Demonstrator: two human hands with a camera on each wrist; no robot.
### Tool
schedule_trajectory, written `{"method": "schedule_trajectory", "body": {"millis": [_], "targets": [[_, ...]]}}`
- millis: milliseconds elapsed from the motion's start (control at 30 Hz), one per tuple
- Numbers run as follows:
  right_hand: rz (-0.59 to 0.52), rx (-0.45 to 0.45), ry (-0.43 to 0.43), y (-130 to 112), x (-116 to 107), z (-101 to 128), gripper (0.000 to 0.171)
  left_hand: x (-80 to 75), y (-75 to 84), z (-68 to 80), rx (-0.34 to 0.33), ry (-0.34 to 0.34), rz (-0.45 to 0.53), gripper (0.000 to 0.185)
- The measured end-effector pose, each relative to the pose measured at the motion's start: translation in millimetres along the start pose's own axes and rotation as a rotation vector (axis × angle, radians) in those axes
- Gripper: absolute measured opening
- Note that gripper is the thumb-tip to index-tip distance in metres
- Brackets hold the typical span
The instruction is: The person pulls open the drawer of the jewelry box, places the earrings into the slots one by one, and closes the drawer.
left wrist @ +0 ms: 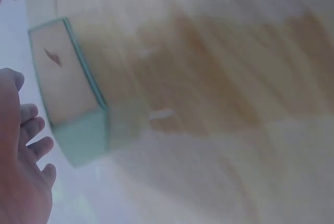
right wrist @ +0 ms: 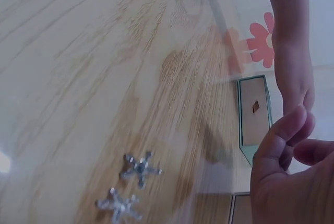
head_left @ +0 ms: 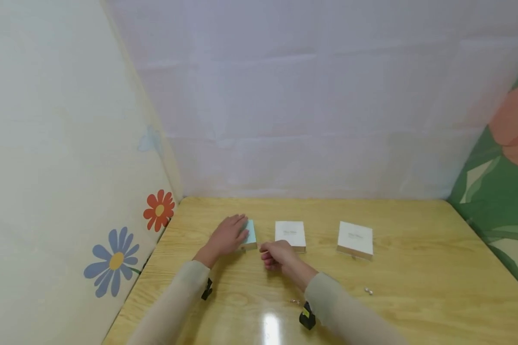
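- A small teal box [head_left: 251,234] sits on a wooden table [head_left: 414,287], leftmost of three boxes; a white box [head_left: 290,234] lies just right of it, another white box [head_left: 355,238] further right
- Left hand [head_left: 228,235] rests flat on the teal box, fingers straight
- Right hand [head_left: 275,255], just in front of the teal box, is loosely curled; whether it pinches anything I cannot tell
- To do this well, I judge: steady the box with the flat palm
- Only the right wrist view shows two silver star-shaped pieces [right wrist: 130,185] clearly; the left wrist view, blurred, shows the box's [left wrist: 68,88] side
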State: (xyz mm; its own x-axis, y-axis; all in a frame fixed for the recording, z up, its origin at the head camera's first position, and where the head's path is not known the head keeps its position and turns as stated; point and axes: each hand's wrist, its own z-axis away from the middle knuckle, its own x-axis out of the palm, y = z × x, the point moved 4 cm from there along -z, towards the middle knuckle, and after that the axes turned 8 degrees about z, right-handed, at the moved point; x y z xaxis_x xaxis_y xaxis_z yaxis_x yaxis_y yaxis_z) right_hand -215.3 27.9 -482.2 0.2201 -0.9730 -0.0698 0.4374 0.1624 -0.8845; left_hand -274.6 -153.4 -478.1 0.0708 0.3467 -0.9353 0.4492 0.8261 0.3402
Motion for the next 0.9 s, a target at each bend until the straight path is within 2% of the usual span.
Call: {"method": "schedule_trajectory", "body": {"millis": [167,400,600,900], "targets": [[-0.017,0.009,0.005,0,-11,3,0.027,2.2,17.0,-14.6,0.075,-0.001,0.007,0.054],[-0.037,0.022,0.028,3,-29,6,0.024,8.1,32.7,-28.3,0.105,-0.037,0.037,0.054],[-0.061,0.048,0.039,8,-41,9,0.021,11.9,41.6,-33.0,0.11,-0.063,0.068,0.055],[-0.072,0.077,0.049,19,-52,16,0.022,14.1,57.4,-35.4,0.154,-0.106,0.053,0.055]]}}
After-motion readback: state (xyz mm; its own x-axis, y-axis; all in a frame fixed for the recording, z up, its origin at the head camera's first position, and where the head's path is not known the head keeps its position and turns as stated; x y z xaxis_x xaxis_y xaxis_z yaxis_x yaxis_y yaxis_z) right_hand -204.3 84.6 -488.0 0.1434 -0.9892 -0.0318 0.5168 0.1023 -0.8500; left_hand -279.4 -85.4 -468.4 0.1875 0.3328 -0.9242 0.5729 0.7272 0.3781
